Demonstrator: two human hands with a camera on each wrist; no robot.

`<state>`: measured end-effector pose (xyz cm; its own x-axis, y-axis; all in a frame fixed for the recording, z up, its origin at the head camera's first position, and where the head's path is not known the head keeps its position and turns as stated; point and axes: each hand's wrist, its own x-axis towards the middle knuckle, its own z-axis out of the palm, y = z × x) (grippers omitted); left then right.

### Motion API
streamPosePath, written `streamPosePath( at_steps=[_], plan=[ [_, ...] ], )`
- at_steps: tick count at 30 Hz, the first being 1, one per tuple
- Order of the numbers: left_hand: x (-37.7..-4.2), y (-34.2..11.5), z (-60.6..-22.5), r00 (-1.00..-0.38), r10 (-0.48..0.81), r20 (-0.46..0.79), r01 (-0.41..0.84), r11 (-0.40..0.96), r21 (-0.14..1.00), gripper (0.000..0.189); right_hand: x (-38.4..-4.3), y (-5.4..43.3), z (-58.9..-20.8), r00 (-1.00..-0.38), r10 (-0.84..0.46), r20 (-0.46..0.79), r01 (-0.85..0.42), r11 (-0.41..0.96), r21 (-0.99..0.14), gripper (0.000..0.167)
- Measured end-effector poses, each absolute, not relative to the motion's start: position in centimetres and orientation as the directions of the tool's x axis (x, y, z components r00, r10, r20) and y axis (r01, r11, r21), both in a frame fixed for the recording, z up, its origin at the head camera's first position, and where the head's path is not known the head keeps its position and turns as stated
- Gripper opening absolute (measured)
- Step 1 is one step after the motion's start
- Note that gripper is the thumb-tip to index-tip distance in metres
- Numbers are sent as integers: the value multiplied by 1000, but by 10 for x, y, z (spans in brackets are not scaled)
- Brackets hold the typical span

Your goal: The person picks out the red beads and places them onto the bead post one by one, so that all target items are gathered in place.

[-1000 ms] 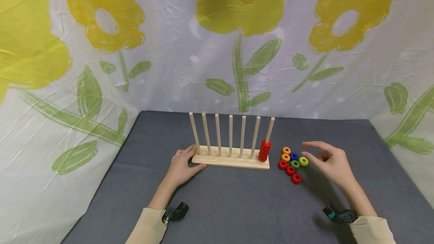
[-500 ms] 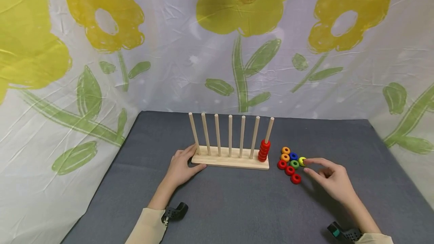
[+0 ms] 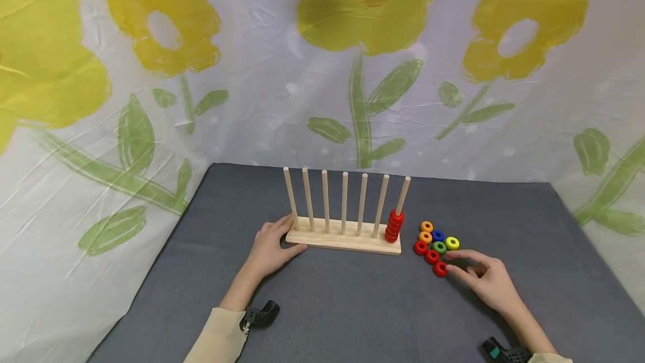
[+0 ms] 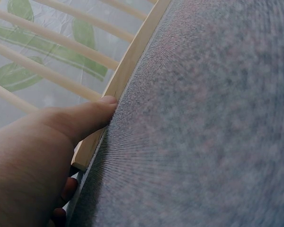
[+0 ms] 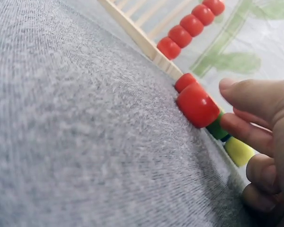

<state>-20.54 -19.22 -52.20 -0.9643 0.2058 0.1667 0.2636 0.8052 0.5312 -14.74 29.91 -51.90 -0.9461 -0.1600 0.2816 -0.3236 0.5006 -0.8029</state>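
Note:
A wooden peg rack [image 3: 342, 241] with several upright pegs stands mid-table. Red beads [image 3: 394, 226] are stacked on its rightmost peg. My left hand [image 3: 270, 250] holds the rack's left end. The left wrist view shows its thumb [image 4: 97, 113] against the base's front edge, with other fingertips behind the end. Close to the nearest loose red bead [image 3: 440, 269], my right hand [image 3: 486, 280] has thumb and index finger spread apart. In the right wrist view that gap lies just beside the bead [image 5: 198, 106], with nothing pinched; whether a fingertip touches it I cannot tell.
Loose beads lie right of the rack: two orange, upper one [image 3: 426, 226], a blue [image 3: 438, 235], a green [image 3: 439, 248], a yellow [image 3: 452, 243] and further red ones [image 3: 420, 247]. Dark grey cloth [image 3: 322, 307] covers the table; a flower-printed sheet [image 3: 262, 99] hangs behind.
My right hand has come down and toward me, past the yellow bead to the nearest red bead. The left hand has stayed on the rack, and the beads lie where they were.

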Motion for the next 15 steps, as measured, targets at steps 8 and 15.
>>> streamPosePath(
  at_steps=[8,15],
  plan=[
    [-209,-193,-518,-959,218,183,283,806,520,88,-148,296,-526,-945,-165,283,-327,538,-777,31],
    [-206,-193,-524,-952,220,212,300,801,518,87,-149,297,-525,-937,-195,290,-349,553,-757,36]
  ],
)
